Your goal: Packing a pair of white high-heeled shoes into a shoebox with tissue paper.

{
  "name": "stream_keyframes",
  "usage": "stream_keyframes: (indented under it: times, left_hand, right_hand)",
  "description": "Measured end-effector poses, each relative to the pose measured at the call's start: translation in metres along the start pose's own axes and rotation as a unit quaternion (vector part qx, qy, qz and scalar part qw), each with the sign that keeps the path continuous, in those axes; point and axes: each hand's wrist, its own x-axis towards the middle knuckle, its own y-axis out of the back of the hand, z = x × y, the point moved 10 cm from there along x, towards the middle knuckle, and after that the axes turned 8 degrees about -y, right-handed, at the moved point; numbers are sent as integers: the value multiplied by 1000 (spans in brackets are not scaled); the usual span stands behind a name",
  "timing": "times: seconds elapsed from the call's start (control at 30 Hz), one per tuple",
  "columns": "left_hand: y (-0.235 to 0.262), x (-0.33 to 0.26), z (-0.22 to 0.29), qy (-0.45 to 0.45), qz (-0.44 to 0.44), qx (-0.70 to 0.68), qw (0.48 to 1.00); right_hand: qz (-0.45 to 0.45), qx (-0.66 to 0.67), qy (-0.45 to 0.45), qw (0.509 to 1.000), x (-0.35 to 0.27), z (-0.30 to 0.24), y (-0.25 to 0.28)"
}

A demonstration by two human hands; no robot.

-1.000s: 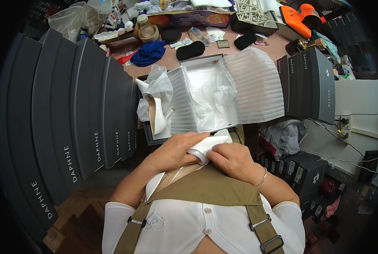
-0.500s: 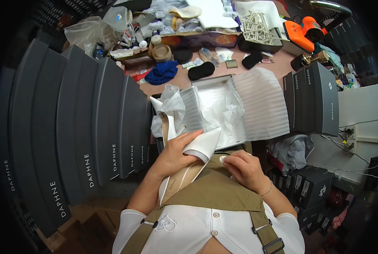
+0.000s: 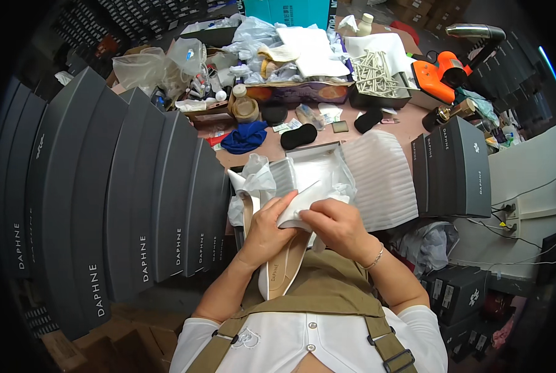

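Note:
My left hand [image 3: 270, 227] grips a cream flat shoe [image 3: 284, 267] by its toe end, heel pointing toward my body. My right hand [image 3: 339, 226] is closed on a wad of white tissue paper [image 3: 303, 200] at the shoe's toe, pressing against the left hand. Just beyond my hands stands an open shoe box [image 3: 303, 155] lined with crumpled white tissue, with a white ribbed foam sheet [image 3: 380, 180] draped over its right side. A second pale shoe [image 3: 248, 208] stuffed with tissue stands at the box's left edge.
A row of dark grey shoe boxes [image 3: 135, 205] stands on end at my left; more grey boxes [image 3: 455, 165] sit right. The pink table [image 3: 265, 146] behind carries a blue cloth [image 3: 245, 137], black pads, a bottle, plastic bags and an orange tool [image 3: 440, 74]. Cables and small boxes lie lower right.
The view shifted so the hands sit more central. My hands have lifted the shoe higher toward the box, and the tissue wad now sticks out above my fingers at the toe.

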Motion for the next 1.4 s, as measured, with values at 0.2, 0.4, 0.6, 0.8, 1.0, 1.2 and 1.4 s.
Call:
stream_keyframes:
  times: [0.2,0.4,0.6,0.8,1.0,1.2,1.4]
  left_hand:
    - [-38,-19,-11,-26,-130,-19,991]
    - [-67,-39,-35,25,-204,-66,976]
    - [-61,-35,-15,31,-219,-42,974]
    - [-70,-34,-11,-8,-245,-31,969]
    - [-81,-42,-19,25,-271,-55,961]
    - [-86,-42,-17,-15,-259,-69,963]
    - [-88,-40,-20,1,-266,-48,963]
  right_hand:
    - [-134,-48,-3,990,-36,-3,-30]
    - [-262,-31,-93,960,-97,7,-45]
    - [-76,66,-158,982,-104,13,-1]
    - [-20,-25,-83,996,-82,-6,-7]
    - [-80,-37,-97,991,-105,-6,-20]
    - [-64,-72,-93,991,-89,-5,-24]
    - [-87,-109,-86,987,-94,-8,-22]
